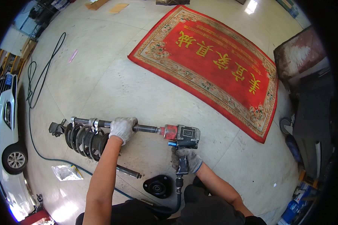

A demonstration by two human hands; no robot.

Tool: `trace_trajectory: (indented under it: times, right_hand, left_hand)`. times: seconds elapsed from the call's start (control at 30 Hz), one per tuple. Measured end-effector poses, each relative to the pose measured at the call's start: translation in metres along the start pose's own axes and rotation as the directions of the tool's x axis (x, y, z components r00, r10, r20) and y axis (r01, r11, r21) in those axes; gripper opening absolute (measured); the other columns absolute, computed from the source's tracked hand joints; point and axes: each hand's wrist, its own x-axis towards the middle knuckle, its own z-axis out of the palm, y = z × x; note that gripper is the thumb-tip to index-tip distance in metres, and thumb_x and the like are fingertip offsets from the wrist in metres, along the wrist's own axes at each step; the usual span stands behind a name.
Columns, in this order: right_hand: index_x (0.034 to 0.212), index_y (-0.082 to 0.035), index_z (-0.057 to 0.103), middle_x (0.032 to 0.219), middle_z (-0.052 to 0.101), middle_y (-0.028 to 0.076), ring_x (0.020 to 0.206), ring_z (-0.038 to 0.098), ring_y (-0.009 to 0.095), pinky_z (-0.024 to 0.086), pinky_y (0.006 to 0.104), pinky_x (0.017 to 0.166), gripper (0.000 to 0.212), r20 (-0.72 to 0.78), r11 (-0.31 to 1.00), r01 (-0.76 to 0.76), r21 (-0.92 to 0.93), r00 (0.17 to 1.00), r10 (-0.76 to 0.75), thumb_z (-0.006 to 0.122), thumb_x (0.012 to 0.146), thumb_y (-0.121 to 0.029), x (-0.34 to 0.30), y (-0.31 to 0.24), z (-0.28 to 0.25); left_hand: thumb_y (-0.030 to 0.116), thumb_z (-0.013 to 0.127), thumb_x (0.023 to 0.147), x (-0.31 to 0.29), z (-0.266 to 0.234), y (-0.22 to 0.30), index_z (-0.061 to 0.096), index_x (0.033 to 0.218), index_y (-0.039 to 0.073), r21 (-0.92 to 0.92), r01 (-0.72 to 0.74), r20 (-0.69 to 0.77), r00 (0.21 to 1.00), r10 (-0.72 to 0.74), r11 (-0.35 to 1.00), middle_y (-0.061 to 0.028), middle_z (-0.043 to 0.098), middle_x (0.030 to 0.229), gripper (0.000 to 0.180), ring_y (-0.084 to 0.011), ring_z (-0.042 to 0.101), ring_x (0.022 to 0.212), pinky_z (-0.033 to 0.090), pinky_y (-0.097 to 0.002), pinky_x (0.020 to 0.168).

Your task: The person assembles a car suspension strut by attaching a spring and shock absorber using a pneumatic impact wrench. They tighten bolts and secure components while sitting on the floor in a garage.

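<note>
The gloved left hand (pixel 122 128) is clenched around the long steel extension bar (pixel 146 129), whose axis runs three-to-nine o'clock from the red-nosed grey pneumatic impact wrench (pixel 182 135), gripped by the gloved right hand (pixel 186 159), toward the black coil-spring strut (pixel 84 139).

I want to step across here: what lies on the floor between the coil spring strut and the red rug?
In the head view, only bare pale floor lies between the coil spring strut and the red rug; the black hose runs off to the left.

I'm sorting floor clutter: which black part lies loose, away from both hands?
The round black strut mount, alone on the floor between the forearms; the coil spring stays on the strut.
</note>
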Motion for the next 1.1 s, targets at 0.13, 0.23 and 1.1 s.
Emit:
trace_trajectory:
  times: [0.13,0.23,1.1]
  right_hand:
    - [0.119,-0.003,0.063,0.079,0.065,0.009,0.067,0.063,0.021,0.053,0.0401,0.064,0.035,-0.08,0.995,-0.034,-0.092,0.996,0.026,0.069,0.088,-0.02,0.002,-0.015,0.006]
    - [0.121,-0.002,0.063,0.08,0.065,0.009,0.066,0.064,0.022,0.054,0.0399,0.065,0.038,-0.127,0.994,-0.002,-0.11,0.992,-0.012,0.068,0.089,-0.021,0.001,-0.009,0.002]
    - [0.115,0.002,0.068,0.093,0.072,0.023,0.095,0.071,0.035,0.056,0.0434,0.083,0.063,-0.305,-0.751,-0.192,-0.632,0.952,0.013,0.067,0.088,-0.054,0.024,-0.046,0.195]
  left_hand:
    - [0.025,0.07,0.083,0.004,-0.002,-0.004,0.071,0.096,0.018,-0.021,0.004,-0.019,1.0,-0.005,1.0,-0.0094,0.074,0.091,0.015,-0.032,0.072,0.092,0.056,-0.046,0.081]
    - [0.025,0.07,0.082,0.004,-0.004,-0.007,0.071,0.096,0.018,-0.033,0.023,0.017,1.0,-0.022,0.999,-0.0103,0.074,0.092,0.015,-0.0324,0.072,0.092,0.056,-0.0466,0.081]
    - [0.048,0.078,0.08,-0.149,-0.02,-0.213,0.047,0.146,0.005,-0.749,0.395,-0.114,0.714,-0.691,0.532,-0.0228,0.06,0.138,0.085,-0.0362,0.06,0.126,0.048,-0.0411,0.107]
